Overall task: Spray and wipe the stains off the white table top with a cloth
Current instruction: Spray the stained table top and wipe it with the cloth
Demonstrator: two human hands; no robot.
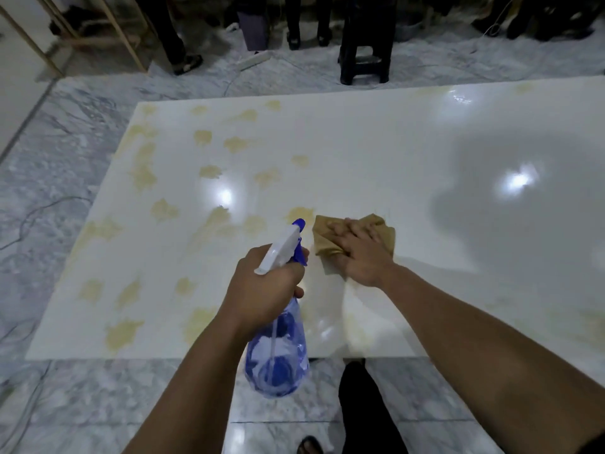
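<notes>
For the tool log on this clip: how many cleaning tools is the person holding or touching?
2. A clear blue plastic spray bottle gripped in the left hand above the white table top's near edge; a brown cloth under the right hand, pressed on the table.

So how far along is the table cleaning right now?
Roughly half done. The right side of the white table top looks clean and glossy. In hand: the right hand presses the brown cloth near the middle, while the left hand grips the spray bottle. Left: many yellow stains across the left side.
</notes>
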